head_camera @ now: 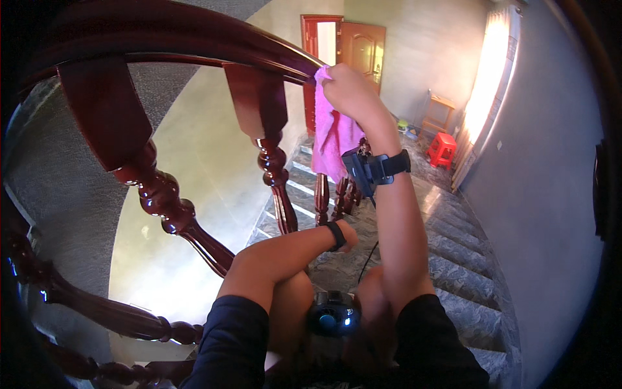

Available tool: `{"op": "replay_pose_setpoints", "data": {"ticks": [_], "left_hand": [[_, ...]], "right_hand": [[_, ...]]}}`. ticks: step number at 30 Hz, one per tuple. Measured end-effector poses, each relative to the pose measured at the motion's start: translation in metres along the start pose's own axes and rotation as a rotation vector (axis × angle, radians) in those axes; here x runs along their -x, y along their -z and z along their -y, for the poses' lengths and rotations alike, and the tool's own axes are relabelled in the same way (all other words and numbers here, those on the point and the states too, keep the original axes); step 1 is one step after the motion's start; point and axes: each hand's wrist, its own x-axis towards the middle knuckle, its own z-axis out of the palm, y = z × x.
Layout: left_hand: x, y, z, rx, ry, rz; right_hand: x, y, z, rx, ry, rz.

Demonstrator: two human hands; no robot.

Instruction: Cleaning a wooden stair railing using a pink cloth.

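My right hand grips a pink cloth against the top of a glossy dark-red wooden handrail. Most of the cloth hangs down beside the rail, in front of the balusters beyond. Lower down, my left hand is bent away near my knees, its fingers mostly hidden; nothing shows in it. Turned wooden balusters hold up the rail on my left. A black strapped device sits on my right wrist, and a black band circles the left one.
Grey marbled stone stairs run down along the plain wall at right. Below stand a red plastic stool, a wooden chair-like frame and an open wooden door. A thin black cable hangs by my right forearm.
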Motion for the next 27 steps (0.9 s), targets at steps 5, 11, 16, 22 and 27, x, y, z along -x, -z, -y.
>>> {"op": "replay_pose_setpoints", "data": {"ticks": [5,11,16,22,27], "left_hand": [[-0.009,0.028,-0.020,0.054,-0.016,-0.107],[-0.032,0.010,-0.029,0.067,-0.119,-0.191],[-0.037,0.002,-0.011,0.105,-0.051,0.149],[0.004,-0.007,0.003,0.192,-0.016,0.088],[0.017,0.008,-0.026,0.196,-0.093,0.048]], "right_hand": [[0.001,0.009,-0.019,-0.123,0.004,-0.068],[0.012,0.028,0.013,-0.290,0.094,-0.012],[0.017,0.020,0.047,-0.124,0.153,-0.055],[0.014,0.021,0.054,-0.013,0.121,0.071],[0.007,0.010,0.037,-0.057,0.042,-0.036]]}}
